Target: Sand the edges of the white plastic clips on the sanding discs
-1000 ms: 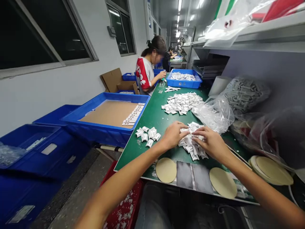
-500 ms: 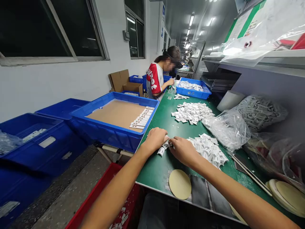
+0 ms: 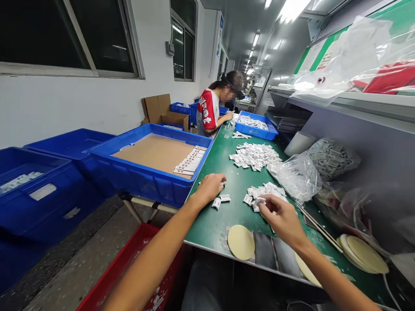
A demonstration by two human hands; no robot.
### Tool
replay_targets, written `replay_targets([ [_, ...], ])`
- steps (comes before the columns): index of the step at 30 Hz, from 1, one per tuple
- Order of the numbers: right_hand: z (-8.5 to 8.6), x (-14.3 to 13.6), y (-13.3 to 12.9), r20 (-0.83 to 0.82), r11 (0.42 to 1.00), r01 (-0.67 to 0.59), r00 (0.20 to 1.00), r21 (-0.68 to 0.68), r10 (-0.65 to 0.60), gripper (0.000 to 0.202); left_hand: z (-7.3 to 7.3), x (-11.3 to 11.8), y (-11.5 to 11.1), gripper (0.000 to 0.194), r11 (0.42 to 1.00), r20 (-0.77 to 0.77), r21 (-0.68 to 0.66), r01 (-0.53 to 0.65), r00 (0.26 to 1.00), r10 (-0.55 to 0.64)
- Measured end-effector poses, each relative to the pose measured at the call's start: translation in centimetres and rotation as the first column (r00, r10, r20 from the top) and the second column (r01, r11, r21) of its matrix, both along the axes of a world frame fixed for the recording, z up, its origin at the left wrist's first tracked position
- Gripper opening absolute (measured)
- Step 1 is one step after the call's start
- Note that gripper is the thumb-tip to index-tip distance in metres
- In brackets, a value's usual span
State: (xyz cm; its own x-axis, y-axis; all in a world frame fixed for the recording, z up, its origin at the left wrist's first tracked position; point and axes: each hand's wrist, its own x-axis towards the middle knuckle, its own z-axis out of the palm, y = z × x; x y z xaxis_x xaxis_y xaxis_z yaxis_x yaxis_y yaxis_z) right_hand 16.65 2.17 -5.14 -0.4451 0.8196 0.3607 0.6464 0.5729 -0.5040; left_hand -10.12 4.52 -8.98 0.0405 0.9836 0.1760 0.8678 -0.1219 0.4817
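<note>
My left hand (image 3: 211, 188) is closed near the left edge of the green table, with a bit of a white plastic part (image 3: 223, 183) showing at its fingertips. Just below it lie two loose white plastic parts (image 3: 216, 203), apart from the heap. At the near pile of white plastic parts (image 3: 268, 190), my right hand (image 3: 281, 214) pinches one white plastic part (image 3: 261, 200) between thumb and fingers. A larger pile of the same parts (image 3: 256, 155) lies farther up the table.
Left of the table stands a blue tray (image 3: 142, 166) holding cardboard and a row of white strips (image 3: 191, 162). Clear plastic bags (image 3: 300, 175) line the right side. A round cream disc (image 3: 241, 242) lies at the front edge. Farther off, a co-worker (image 3: 210, 110) sits beside a blue bin (image 3: 256, 133).
My right hand has moved away from my left, rightward to the near pile, and now pinches a part there. My left hand stays nearly in place. The view has shifted slightly.
</note>
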Motion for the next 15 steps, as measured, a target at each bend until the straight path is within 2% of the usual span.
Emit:
replay_targets([
  [4,0.2,6.0,-4.7,-0.14,0.994,0.108,0.984,0.009,-0.106,0.023,0.1,-0.4,0.1,0.026,0.999,0.034,0.0,0.046,0.998,-0.046],
  [9,-0.8,12.5,-9.7,-0.207,0.975,0.198,0.955,-0.097,-0.214,0.017,1.4,-0.7,0.2,0.017,0.995,0.108,-0.008,0.103,0.989,-0.102],
  [12,-1.2,15.1,-11.6,-0.197,0.972,0.22,0.953,-0.078,-0.231,0.016,2.5,-0.7,0.0,0.013,0.992,0.2,-0.005,0.129,0.972,-0.125],
  [15,-1.4,16.6,-12.6,-0.203,0.98,0.191,0.959,-0.051,-0.197,0.014,3.7,-0.6,-0.8,0.02,0.991,0.331,0.006,0.134,0.935,-0.128],
])
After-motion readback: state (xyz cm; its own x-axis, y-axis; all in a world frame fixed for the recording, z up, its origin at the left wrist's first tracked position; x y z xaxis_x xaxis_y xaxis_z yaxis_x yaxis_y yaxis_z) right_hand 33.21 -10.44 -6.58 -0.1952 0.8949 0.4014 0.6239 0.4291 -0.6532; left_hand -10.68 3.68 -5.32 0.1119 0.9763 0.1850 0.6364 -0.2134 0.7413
